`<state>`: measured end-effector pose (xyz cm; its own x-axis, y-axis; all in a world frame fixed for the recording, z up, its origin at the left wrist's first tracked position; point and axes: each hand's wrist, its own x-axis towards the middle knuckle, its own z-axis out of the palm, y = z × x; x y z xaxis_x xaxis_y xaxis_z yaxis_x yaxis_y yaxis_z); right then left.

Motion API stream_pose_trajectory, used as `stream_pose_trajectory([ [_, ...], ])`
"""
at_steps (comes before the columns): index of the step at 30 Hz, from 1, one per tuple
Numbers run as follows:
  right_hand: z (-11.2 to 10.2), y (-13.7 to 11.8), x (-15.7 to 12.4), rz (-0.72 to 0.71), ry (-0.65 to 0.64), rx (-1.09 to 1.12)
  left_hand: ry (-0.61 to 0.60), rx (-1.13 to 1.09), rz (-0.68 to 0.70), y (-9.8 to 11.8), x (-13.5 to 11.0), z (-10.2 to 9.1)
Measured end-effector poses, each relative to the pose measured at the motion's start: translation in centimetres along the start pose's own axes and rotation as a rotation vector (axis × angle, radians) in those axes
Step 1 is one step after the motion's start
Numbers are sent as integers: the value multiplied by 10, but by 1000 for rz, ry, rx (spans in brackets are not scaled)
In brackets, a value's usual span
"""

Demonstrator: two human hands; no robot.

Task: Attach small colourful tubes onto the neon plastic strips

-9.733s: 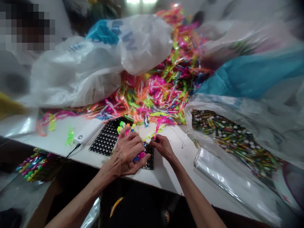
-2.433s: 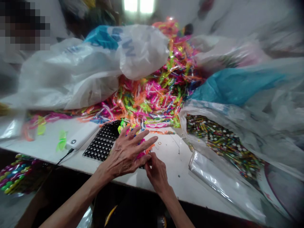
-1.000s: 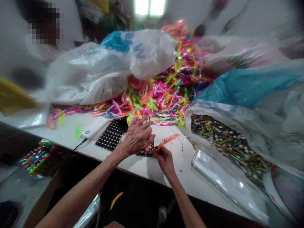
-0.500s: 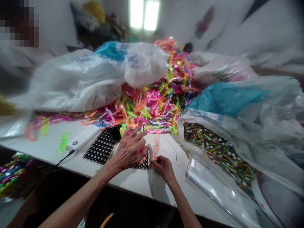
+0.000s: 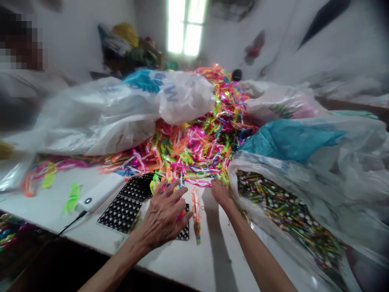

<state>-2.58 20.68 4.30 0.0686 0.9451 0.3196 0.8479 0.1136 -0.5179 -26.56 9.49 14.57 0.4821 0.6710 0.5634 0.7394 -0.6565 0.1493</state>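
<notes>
My left hand (image 5: 165, 213) rests with fingers spread over a black perforated tray (image 5: 121, 209). Bright pink and orange pieces show beneath its palm, partly hidden. At the front edge of a heap of colourful plastic strips (image 5: 194, 142), my right hand (image 5: 221, 192) has its fingers bent and close together. What they pinch, if anything, is hidden. Between the hands, a translucent orange glasses-shaped piece (image 5: 196, 202) lies on the white table (image 5: 185, 259). A slim multicoloured tube (image 5: 198, 233) lies at its near end, lengthwise; neither hand touches these two.
A white power bank (image 5: 97, 192) with a black cable and green plastic glasses (image 5: 72, 198) lie at left. Big white plastic bags (image 5: 100, 109) flank the heap. On the right, an open clear bag holds many small multicoloured tubes (image 5: 285, 215).
My right hand has left the orange piece and moved forward to the heap's edge. The orange piece now lies with the tube on the table. My left hand stays over the tray.
</notes>
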Motion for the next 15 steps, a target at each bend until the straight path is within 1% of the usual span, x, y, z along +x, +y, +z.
stream_pose_trajectory([
  [3, -7, -3, -17, 36, -121, -37, 6, 1, 2, 0, -1, 0],
  [5, -17, -8, -37, 53, -201, -28, -2, 12, 8, -1, -1, 0],
  [6, -21, -13, -50, 73, -251, 38, -8, 19, 13, -1, -2, 0],
  [7, -25, -19, -63, 111, -305, 154, -11, 27, 17, -1, -2, 1],
  [9, -29, -35, -92, 226, -394, 479, -17, 42, 24, -1, -3, 1],
  [10, -28, -44, -105, 289, -415, 638, -21, 50, 24, -1, -3, 1],
  [11, -25, -52, -117, 339, -417, 761, -25, 57, 23, -1, -3, 2],
  [12, -22, -60, -128, 365, -403, 835, -31, 63, 23, -1, -3, 2],
  [15, -6, -77, -146, 343, -322, 955, -45, 77, 20, -3, -3, 3],
])
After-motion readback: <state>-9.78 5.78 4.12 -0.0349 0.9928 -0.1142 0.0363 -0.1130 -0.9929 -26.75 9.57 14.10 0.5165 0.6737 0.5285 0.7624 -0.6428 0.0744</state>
